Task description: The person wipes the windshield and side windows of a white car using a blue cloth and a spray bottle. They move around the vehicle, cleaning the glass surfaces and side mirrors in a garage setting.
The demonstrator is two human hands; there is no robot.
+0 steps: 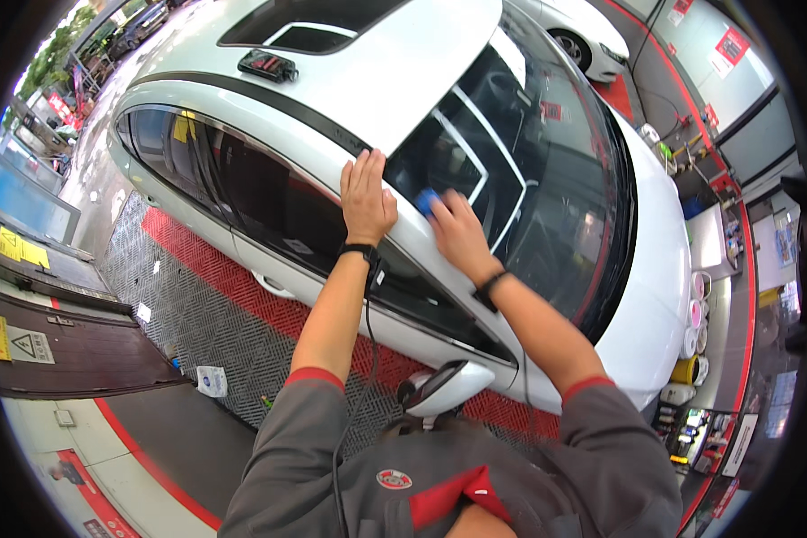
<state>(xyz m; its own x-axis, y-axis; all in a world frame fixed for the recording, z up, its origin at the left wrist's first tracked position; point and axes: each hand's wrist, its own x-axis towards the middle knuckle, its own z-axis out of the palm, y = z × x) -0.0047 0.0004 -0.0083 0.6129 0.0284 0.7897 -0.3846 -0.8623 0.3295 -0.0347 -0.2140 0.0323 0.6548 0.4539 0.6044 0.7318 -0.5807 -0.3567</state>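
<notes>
My left hand (368,197) lies flat with fingers stretched out on the edge of the white car (394,63), where the roof meets the front pillar. Beside it, my right hand (462,235) holds a small blue block (428,202) against the pillar along the windshield (529,215); its exact kind is too blurred to tell. A dark band with a cable circles my left wrist, and another dark band is on my right wrist. On the roof rests a black device (267,65) with some red on it, out of reach of both hands.
Just in front of me the car's side mirror (453,387) sticks out. Red and grey floor tiles (233,269) run along the car. Several buckets and bottles (690,368) stand by the right wall. A brown door (72,350) is at left; another white car (583,40) stands beyond.
</notes>
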